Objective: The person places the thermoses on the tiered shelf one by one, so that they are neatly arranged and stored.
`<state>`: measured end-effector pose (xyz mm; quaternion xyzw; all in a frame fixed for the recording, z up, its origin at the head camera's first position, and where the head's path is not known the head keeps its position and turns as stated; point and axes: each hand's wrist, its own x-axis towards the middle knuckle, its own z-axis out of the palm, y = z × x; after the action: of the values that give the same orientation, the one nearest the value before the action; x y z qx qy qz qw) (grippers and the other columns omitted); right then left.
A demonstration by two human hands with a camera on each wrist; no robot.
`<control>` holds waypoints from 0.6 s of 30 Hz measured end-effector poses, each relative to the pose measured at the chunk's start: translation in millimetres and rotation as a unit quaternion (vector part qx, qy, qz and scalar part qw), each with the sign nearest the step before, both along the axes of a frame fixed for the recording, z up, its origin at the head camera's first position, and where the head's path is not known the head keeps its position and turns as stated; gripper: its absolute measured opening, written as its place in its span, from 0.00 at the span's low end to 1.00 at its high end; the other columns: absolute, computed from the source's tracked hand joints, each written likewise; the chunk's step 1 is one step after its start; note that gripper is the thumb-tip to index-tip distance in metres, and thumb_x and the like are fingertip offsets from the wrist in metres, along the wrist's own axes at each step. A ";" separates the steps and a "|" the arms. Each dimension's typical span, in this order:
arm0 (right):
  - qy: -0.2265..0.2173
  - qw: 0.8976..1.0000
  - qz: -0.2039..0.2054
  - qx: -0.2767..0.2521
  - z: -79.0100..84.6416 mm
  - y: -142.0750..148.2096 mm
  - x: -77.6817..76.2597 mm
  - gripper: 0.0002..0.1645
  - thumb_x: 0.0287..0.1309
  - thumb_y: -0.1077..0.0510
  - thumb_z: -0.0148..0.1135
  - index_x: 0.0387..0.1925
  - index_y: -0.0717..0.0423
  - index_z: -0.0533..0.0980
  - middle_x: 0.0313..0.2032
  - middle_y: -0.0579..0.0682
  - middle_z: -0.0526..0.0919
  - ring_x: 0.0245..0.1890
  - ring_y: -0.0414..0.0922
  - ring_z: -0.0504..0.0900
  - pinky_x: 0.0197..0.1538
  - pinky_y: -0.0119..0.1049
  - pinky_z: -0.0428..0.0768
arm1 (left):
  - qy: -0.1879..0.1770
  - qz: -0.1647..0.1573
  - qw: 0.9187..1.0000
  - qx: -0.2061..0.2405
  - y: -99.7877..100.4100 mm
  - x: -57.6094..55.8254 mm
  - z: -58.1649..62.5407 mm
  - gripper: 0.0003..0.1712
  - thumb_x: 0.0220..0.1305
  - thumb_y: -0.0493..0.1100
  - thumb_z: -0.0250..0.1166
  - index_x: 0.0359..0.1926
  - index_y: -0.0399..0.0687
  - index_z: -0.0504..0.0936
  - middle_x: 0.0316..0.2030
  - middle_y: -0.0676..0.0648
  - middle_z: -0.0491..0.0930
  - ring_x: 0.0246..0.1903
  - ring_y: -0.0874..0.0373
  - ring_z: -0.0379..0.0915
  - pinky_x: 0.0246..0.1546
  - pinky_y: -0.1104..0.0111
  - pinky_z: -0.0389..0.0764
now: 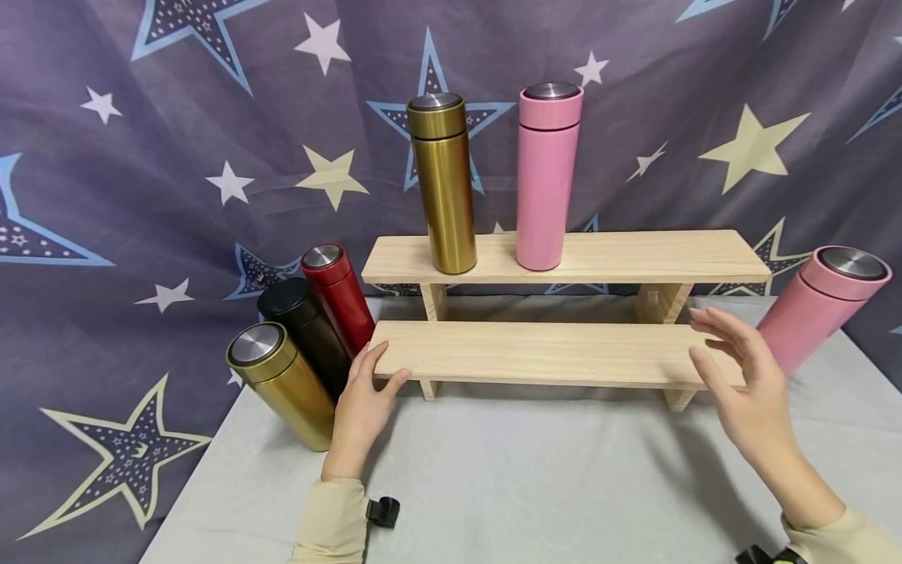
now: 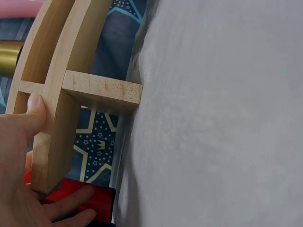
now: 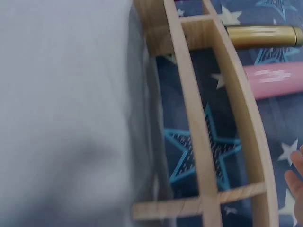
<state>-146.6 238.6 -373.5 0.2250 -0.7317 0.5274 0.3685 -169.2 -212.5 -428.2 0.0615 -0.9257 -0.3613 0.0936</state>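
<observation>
Star-printed purple cloth (image 1: 141,196) hangs behind a grey-covered counter (image 1: 535,470), on which stands a two-tier wooden shelf (image 1: 550,348). On its upper tier a gold flask (image 1: 444,184) and a pink flask (image 1: 546,176) stand upright, side by side. The left hand (image 1: 362,407) grips the left end of the lower tier, thumb along the front edge and fingers (image 2: 66,201) curled round the end. Just left of that hand, three flasks lean together: a gold flask with a steel lid (image 1: 282,384) nearest, a black flask (image 1: 306,329) behind it and a red flask (image 1: 338,294) beyond. The right hand (image 1: 740,384) is at the right end of the lower tier, fingers apart and relaxed, gripping nothing; whether it touches the board I cannot tell. Beyond it, a second pink flask (image 1: 820,305) tilts at the counter's right edge.
</observation>
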 end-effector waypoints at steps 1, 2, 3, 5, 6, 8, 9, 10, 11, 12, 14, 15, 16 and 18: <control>0.000 1.000 -0.004 0.000 -2.8 4.7 1.3 0.30 0.56 0.83 0.55 0.62 0.77 0.68 0.56 0.55 0.81 0.55 0.41 0.78 0.58 0.28 0.71 | -0.001 0.001 1.000 0.000 0.2 0.0 0.4 0.42 0.63 0.68 0.61 0.73 0.60 0.64 0.75 0.46 0.53 0.67 0.36 0.62 0.61 0.38 0.63; -0.001 1.000 -0.006 -0.002 -5.1 9.3 2.7 0.29 0.56 0.83 0.54 0.61 0.77 0.68 0.56 0.55 0.81 0.55 0.41 0.79 0.57 0.28 0.72 | -0.003 0.001 1.000 0.000 0.2 0.0 0.6 0.42 0.63 0.68 0.61 0.73 0.60 0.64 0.75 0.46 0.53 0.67 0.36 0.61 0.61 0.38 0.62; -0.001 1.000 -0.009 -0.003 -7.4 13.9 4.0 0.29 0.56 0.83 0.54 0.61 0.77 0.68 0.56 0.54 0.81 0.54 0.41 0.79 0.57 0.28 0.72 | -0.004 0.000 1.000 0.000 0.2 0.0 0.8 0.42 0.63 0.68 0.61 0.73 0.60 0.64 0.75 0.46 0.53 0.67 0.36 0.61 0.61 0.38 0.62; -0.008 1.000 -0.016 -0.008 -11.5 22.7 6.6 0.29 0.56 0.83 0.54 0.61 0.77 0.68 0.55 0.53 0.81 0.54 0.40 0.79 0.57 0.27 0.72 | -0.004 -0.001 1.000 0.001 0.3 0.3 1.5 0.42 0.63 0.67 0.62 0.73 0.60 0.64 0.75 0.46 0.53 0.67 0.36 0.61 0.61 0.37 0.62; -0.013 1.000 -0.021 -0.011 -13.5 27.0 8.1 0.29 0.56 0.83 0.54 0.61 0.77 0.68 0.55 0.52 0.81 0.53 0.40 0.79 0.56 0.26 0.72 | -0.004 -0.001 1.000 0.001 0.3 0.2 1.5 0.41 0.64 0.67 0.62 0.73 0.60 0.64 0.75 0.46 0.53 0.67 0.36 0.61 0.61 0.37 0.62; -0.027 0.999 -0.034 -0.018 -16.5 35.2 11.2 0.28 0.57 0.82 0.54 0.61 0.76 0.69 0.54 0.49 0.82 0.52 0.38 0.80 0.55 0.25 0.72 | -0.004 0.000 1.000 0.002 0.5 0.4 1.7 0.41 0.64 0.66 0.62 0.73 0.60 0.64 0.75 0.47 0.53 0.67 0.37 0.62 0.61 0.38 0.63; -0.032 0.998 -0.041 -0.022 -17.7 39.2 12.5 0.27 0.58 0.81 0.54 0.61 0.76 0.69 0.54 0.48 0.82 0.52 0.37 0.80 0.55 0.24 0.71 | -0.005 0.000 1.000 0.001 0.5 0.4 1.5 0.41 0.64 0.66 0.62 0.73 0.60 0.65 0.75 0.47 0.53 0.66 0.36 0.62 0.61 0.38 0.63; -0.038 0.998 -0.047 -0.029 -18.5 43.0 14.0 0.26 0.58 0.81 0.54 0.60 0.76 0.69 0.53 0.47 0.83 0.51 0.37 0.80 0.55 0.24 0.71 | -0.004 0.000 1.000 0.000 0.4 0.3 1.2 0.41 0.64 0.66 0.63 0.73 0.61 0.65 0.75 0.47 0.53 0.66 0.36 0.62 0.61 0.38 0.63; -0.044 0.997 -0.056 -0.033 -19.3 46.8 15.3 0.26 0.59 0.81 0.54 0.60 0.76 0.69 0.52 0.46 0.83 0.50 0.36 0.80 0.54 0.23 0.72 | -0.004 0.000 1.000 0.000 0.4 0.2 1.0 0.41 0.63 0.66 0.63 0.73 0.61 0.65 0.75 0.47 0.54 0.66 0.36 0.62 0.61 0.38 0.63; -0.053 0.996 -0.068 -0.035 -19.7 50.4 16.8 0.25 0.60 0.80 0.54 0.60 0.75 0.70 0.51 0.44 0.83 0.50 0.36 0.80 0.54 0.23 0.71 | -0.003 0.000 1.000 0.000 0.3 0.1 0.7 0.41 0.63 0.66 0.63 0.73 0.61 0.65 0.75 0.47 0.54 0.66 0.36 0.63 0.61 0.38 0.63; -0.069 0.992 -0.090 -0.045 -20.1 57.1 19.5 0.25 0.61 0.80 0.54 0.60 0.74 0.70 0.49 0.42 0.84 0.49 0.35 0.80 0.53 0.22 0.71 | -0.002 0.000 1.000 -0.001 0.1 -0.2 0.2 0.41 0.63 0.66 0.62 0.73 0.61 0.65 0.75 0.47 0.54 0.66 0.36 0.63 0.61 0.38 0.64; -0.078 0.990 -0.106 -0.045 -20.2 60.5 20.7 0.25 0.61 0.80 0.54 0.60 0.74 0.70 0.48 0.40 0.84 0.49 0.35 0.80 0.52 0.21 0.72 | -0.001 0.001 1.000 -0.001 0.0 -0.4 0.0 0.41 0.63 0.67 0.62 0.73 0.61 0.65 0.75 0.47 0.54 0.66 0.36 0.63 0.61 0.38 0.64; -0.091 0.987 -0.122 -0.046 -20.4 63.8 21.8 0.25 0.61 0.79 0.54 0.61 0.72 0.70 0.48 0.38 0.83 0.49 0.34 0.80 0.51 0.20 0.71 | 0.000 0.001 1.000 0.000 0.0 -0.5 0.0 0.41 0.63 0.67 0.62 0.73 0.61 0.65 0.75 0.47 0.54 0.66 0.37 0.63 0.61 0.38 0.64; -0.114 0.980 -0.156 -0.040 -21.3 70.0 22.9 0.26 0.62 0.78 0.54 0.62 0.68 0.71 0.47 0.33 0.82 0.49 0.32 0.79 0.50 0.18 0.71 | 0.002 0.002 1.000 -0.001 -0.4 -0.9 -0.6 0.41 0.63 0.67 0.62 0.73 0.61 0.65 0.75 0.47 0.54 0.66 0.37 0.63 0.61 0.39 0.64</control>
<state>-123.6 308.7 -394.8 0.0318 -0.7733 0.5147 0.3689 -170.1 -212.8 -428.8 0.0625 -0.9256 -0.3607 0.0958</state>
